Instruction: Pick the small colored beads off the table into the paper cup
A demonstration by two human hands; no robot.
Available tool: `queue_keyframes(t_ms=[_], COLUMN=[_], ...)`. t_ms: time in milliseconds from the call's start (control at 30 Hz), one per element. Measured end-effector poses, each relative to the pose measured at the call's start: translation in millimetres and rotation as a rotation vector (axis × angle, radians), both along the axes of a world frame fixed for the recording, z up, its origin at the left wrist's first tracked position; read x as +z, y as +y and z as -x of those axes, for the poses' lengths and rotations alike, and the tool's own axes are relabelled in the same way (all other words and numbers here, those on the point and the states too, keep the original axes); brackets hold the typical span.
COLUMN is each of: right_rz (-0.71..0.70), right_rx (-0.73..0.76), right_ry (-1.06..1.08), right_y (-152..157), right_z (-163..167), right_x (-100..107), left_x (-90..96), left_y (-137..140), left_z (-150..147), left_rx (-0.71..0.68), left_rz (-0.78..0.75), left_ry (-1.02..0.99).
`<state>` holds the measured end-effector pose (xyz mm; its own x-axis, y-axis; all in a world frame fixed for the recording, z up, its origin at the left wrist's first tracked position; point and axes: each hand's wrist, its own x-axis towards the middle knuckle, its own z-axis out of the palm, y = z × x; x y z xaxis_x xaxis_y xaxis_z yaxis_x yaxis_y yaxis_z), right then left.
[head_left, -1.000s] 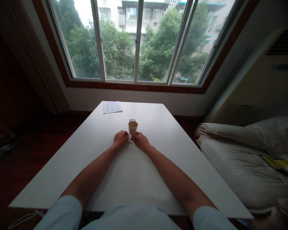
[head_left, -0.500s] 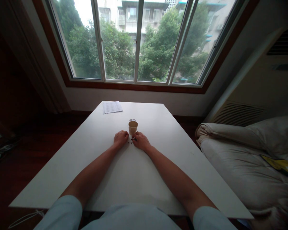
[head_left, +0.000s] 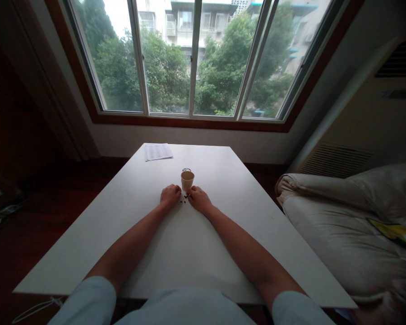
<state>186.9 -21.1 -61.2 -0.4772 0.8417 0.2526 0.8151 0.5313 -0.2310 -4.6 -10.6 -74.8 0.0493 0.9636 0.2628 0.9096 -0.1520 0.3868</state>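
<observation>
A tan paper cup [head_left: 187, 180] stands upright on the white table [head_left: 189, 253], its mouth facing up. My left hand [head_left: 171, 195] rests on the tabletop just left of the cup's base, fingers curled and closed. On the other side, my right hand [head_left: 199, 198] lies with its fingertips closed near the cup's lower right edge. Several tiny dark bits [head_left: 185, 201] are scattered between the two hands, in front of the cup. Their kind is too small to tell. Whether either hand holds one is hidden.
Behind the cup is a small dark-outlined round thing [head_left: 186, 170], partly covered by it. Printed papers [head_left: 158, 152] lie at the table's far left corner. A cushioned beige seat [head_left: 318, 234] stands to the right. Beyond the table is a window [head_left: 192, 58].
My right fingertips have shifted slightly at the dark bits beside the cup. My left hand and the cup stay in place.
</observation>
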Motion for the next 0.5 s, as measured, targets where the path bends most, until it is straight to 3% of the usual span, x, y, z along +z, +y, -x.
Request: queue_keyframes(t_ms=[233, 500], right_rz=[0.006, -0.038], right_rx=[-0.093, -0.091], right_ry=[-0.03, -0.032], right_y=[-2.5, -1.0], right_z=[0.8, 0.4], right_x=[4.9, 3.2], left_x=[1.6, 1.7], left_y=[-0.8, -0.8], left_z=[-0.3, -0.6], left_rx=[-0.002, -0.002], left_rz=[0.007, 0.003], left_ry=[-0.001, 0.005])
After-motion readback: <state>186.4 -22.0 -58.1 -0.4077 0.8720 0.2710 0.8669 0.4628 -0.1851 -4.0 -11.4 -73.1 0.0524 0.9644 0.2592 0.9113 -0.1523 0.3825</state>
